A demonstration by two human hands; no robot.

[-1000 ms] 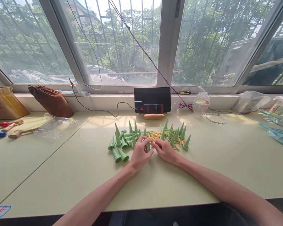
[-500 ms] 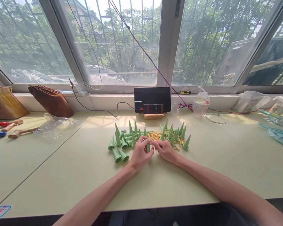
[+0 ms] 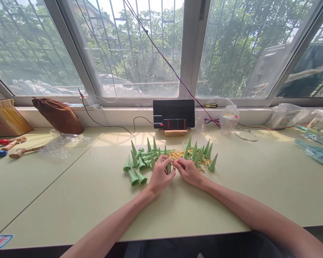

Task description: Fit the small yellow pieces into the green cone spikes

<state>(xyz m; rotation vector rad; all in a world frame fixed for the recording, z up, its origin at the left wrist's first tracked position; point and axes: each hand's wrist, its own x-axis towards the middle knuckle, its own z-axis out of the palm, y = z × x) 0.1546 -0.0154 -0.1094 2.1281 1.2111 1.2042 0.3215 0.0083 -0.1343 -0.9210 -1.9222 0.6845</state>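
Note:
My left hand point(image 3: 160, 175) is curled round a green cone point(image 3: 168, 167), which points down between its fingers and thumb. My right hand point(image 3: 187, 170) meets it fingertip to fingertip, pinched at the cone's top; what it pinches is too small to make out. Behind my hands lies a heap of small yellow pieces point(image 3: 177, 155). Several green cones lie or stand to the left point(image 3: 136, 166), and several more stand upright to the right point(image 3: 201, 153).
A phone point(image 3: 174, 124) on a wooden stand leans before a black tablet point(image 3: 173, 111) at the window sill. A brown pouch point(image 3: 58, 114) and wooden toys point(image 3: 13, 147) sit at the left. Plastic bags point(image 3: 285, 115) and a coiled wire point(image 3: 246, 135) lie at the right.
My hands stay together at the cone; the fingers have only shifted slightly. Nothing else has moved.

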